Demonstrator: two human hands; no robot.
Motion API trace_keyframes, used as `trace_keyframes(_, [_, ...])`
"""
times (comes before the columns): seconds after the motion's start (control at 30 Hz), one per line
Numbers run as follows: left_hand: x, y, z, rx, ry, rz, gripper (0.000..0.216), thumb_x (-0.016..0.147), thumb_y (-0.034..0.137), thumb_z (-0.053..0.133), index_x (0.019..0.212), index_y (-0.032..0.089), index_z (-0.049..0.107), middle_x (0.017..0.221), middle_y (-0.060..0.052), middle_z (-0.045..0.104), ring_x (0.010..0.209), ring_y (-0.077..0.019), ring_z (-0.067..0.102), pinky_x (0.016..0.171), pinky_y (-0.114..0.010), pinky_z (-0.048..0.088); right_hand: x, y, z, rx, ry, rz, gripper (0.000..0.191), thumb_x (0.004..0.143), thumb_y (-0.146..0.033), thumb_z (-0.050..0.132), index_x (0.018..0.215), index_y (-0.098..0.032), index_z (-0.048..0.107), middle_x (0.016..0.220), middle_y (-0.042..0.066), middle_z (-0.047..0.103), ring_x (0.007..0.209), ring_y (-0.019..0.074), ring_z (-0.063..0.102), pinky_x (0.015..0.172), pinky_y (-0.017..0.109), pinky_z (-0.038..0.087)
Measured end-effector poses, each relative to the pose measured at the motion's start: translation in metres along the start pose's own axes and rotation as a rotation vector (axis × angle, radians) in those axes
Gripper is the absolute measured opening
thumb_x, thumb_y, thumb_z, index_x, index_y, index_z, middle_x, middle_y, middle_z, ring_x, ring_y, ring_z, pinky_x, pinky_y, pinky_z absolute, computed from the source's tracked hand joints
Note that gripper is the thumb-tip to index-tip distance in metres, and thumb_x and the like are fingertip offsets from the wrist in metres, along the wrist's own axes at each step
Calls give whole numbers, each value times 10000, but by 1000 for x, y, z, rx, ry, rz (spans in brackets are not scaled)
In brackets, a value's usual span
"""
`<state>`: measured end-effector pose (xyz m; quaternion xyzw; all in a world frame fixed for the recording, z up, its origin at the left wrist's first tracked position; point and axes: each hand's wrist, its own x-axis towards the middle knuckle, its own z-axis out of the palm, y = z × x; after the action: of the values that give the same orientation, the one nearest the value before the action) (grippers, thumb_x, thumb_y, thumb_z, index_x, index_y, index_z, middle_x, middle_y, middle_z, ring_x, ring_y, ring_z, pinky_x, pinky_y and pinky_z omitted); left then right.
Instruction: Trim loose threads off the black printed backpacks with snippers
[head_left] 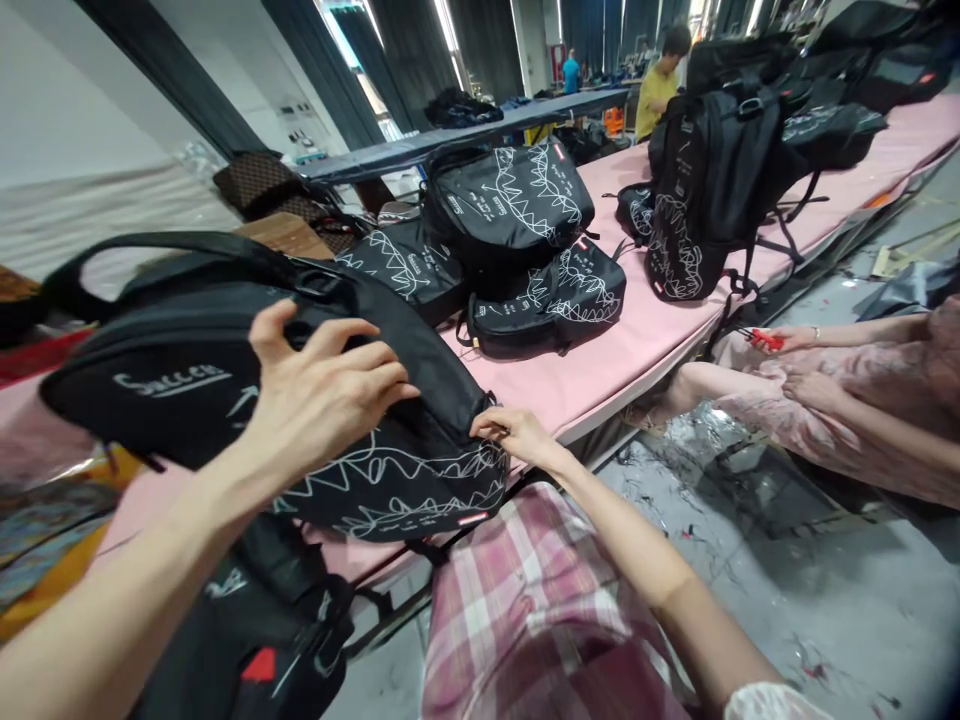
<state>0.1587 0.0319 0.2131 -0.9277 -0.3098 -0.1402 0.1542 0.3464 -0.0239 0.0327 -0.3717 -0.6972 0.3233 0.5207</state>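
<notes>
A black backpack (420,360) with white scribbled lines and the word "Success" lies on its side in front of me on the pink table. My left hand (330,390) rests over its upper face, fingers spread and bent, gripping nothing. At the backpack's right end, my right hand (517,435) has its fingertips pinched together on the edge by the side seam. Whether a zip pull or a thread is between those fingertips, I cannot make out. Another black bag (247,620) hangs or stands below the table edge at my left.
Several similar printed backpacks (510,200) are stacked beyond mine, and one black backpack (701,190) stands upright farther along the pink table (540,390). At right sits a co-worker, whose hand (787,340) holds a red-handled tool (763,340). Scraps litter the grey floor (712,600).
</notes>
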Motion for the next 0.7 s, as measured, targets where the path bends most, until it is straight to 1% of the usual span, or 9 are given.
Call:
trace_keyframes(0.03, [3, -9, -4, 48, -5, -6, 227, 798, 260, 446, 767, 147, 640, 893, -6, 621, 1139, -169, 408, 1110, -439, 5, 6, -2, 0, -3, -49, -10, 251, 800, -60, 457, 897, -175, 658, 887, 9, 653, 820, 118, 605, 714, 196, 430])
trace_keyframes(0.1, [7, -25, -10, 120, -13, -5, 219, 798, 268, 451, 692, 157, 608, 861, 1, 613, 1069, -147, 422, 1105, -433, 29, 21, -8, 3, -19, -136, -35, 207, 824, -87, 488, 899, -182, 655, 887, -2, 654, 824, 111, 604, 718, 187, 419])
trace_keyframes(0.13, [9, -32, -12, 133, -6, 6, 214, 809, 279, 488, 746, 137, 636, 841, 4, 614, 1054, -156, 428, 1096, -459, 38, 29, -12, 5, -27, -169, -46, 168, 842, -123, 507, 895, -183, 655, 886, -3, 652, 822, 110, 601, 717, 187, 413])
trace_keyframes(0.2, [12, -42, -12, 164, 2, 49, 187, 825, 328, 581, 736, 179, 649, 810, 2, 623, 1065, -209, 432, 1043, -548, 47, 43, -17, 9, -49, -215, -51, 92, 846, -209, 567, 864, -179, 652, 866, -3, 643, 798, 111, 586, 698, 189, 399])
trace_keyframes(0.27, [16, -48, -8, 191, -20, 80, 296, 866, 424, 530, 734, 186, 647, 810, -6, 616, 1053, -224, 436, 1015, -559, 61, 52, -18, 13, -61, -236, -26, 77, 812, -248, 628, 820, -174, 645, 836, -11, 631, 772, 108, 568, 671, 189, 380])
trace_keyframes(0.37, [21, -53, 0, 198, -81, 75, 383, 899, 477, 442, 736, 187, 631, 811, -2, 602, 1059, -223, 420, 1002, -540, 55, 58, -7, 21, -58, -203, 101, 67, 784, -229, 641, 767, -165, 631, 771, -26, 614, 732, 104, 548, 644, 190, 352])
trace_keyframes(0.5, [25, -55, 8, 168, -39, 37, 402, 890, 474, 438, 658, 192, 608, 758, -8, 599, 1024, -229, 426, 993, -517, 38, 63, 15, 31, 15, -127, 273, 101, 789, -241, 589, 756, -149, 616, 677, -36, 569, 663, 103, 506, 609, 195, 335])
trace_keyframes(0.6, [25, -58, 9, 148, -34, 16, 399, 879, 472, 450, 645, 192, 611, 742, -14, 595, 1012, -233, 432, 995, -520, 32, 66, 27, 34, 90, -106, 290, 141, 793, -273, 569, 761, -141, 608, 661, -37, 551, 648, 101, 486, 601, 193, 335])
trace_keyframes(0.7, [25, -59, 7, 152, -54, 10, 398, 878, 489, 451, 680, 194, 629, 763, -10, 592, 1024, -223, 421, 1005, -522, 28, 64, 24, 34, 147, -118, 240, 214, 828, -342, 536, 792, -149, 620, 719, -27, 584, 686, 104, 515, 630, 196, 355])
